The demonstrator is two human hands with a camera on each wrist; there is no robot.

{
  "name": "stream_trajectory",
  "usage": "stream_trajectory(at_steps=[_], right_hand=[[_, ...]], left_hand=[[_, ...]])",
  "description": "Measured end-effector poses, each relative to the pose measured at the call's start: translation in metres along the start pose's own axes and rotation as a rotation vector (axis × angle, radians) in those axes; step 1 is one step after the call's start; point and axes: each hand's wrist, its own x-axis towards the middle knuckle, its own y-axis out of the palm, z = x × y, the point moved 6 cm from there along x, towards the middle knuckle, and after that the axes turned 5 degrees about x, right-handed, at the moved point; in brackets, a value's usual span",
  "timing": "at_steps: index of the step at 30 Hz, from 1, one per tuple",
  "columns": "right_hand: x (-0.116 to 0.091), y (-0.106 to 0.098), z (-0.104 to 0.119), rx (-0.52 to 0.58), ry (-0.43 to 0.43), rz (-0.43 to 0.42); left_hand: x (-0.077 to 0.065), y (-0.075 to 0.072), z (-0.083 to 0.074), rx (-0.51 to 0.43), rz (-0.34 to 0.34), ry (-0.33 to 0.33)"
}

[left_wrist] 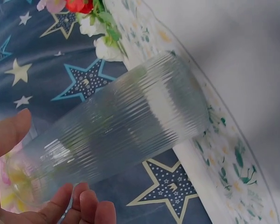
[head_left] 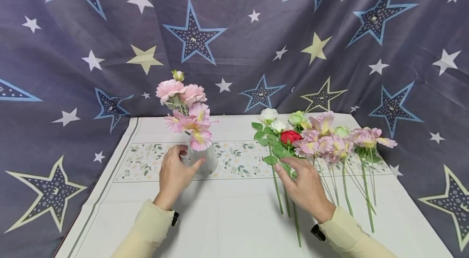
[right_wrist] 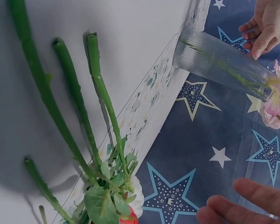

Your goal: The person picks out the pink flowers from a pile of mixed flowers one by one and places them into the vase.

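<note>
A ribbed clear glass vase [head_left: 208, 163] stands upright on the table runner, holding pale pink flowers [head_left: 181, 92] and a pink-and-yellow iris-like flower [head_left: 194, 121]. My left hand [head_left: 176, 174] is beside the vase's upper part, thumb and fingers spread to either side; in the left wrist view they look relaxed, not curled round the glass [left_wrist: 130, 116]. Whether they touch it I cannot tell. My right hand [head_left: 305, 186] hovers over the lying flower stems [right_wrist: 77, 100], fingers loosely bent and holding nothing. Closest to it are a red rose [head_left: 290, 136] and white roses [head_left: 268, 115].
Several pink-purple flowers [head_left: 338, 147] and green-tinted blooms [head_left: 296, 117] lie on the right, stems toward me. A floral runner [head_left: 234, 164] crosses the white tablecloth [head_left: 242, 221]. A star-patterned curtain [head_left: 234, 26] hangs behind the table.
</note>
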Motion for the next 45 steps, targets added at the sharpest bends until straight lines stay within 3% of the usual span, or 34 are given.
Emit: stream_trajectory(at_steps=[9, 22, 37, 45], right_hand=[[0.001, -0.003, -0.004, -0.003, -0.005, -0.008], [-0.001, -0.006, -0.010, -0.012, 0.020, 0.001], [0.000, -0.014, -0.022, -0.040, 0.042, 0.007], [-0.002, -0.019, -0.031, -0.073, 0.051, 0.001]], left_hand=[[-0.013, 0.012, 0.002, 0.008, 0.003, 0.035], [-0.028, 0.030, -0.010, -0.027, 0.066, 0.091], [-0.045, 0.060, -0.035, -0.040, 0.150, 0.202], [-0.047, 0.068, -0.050, -0.080, 0.149, 0.265]])
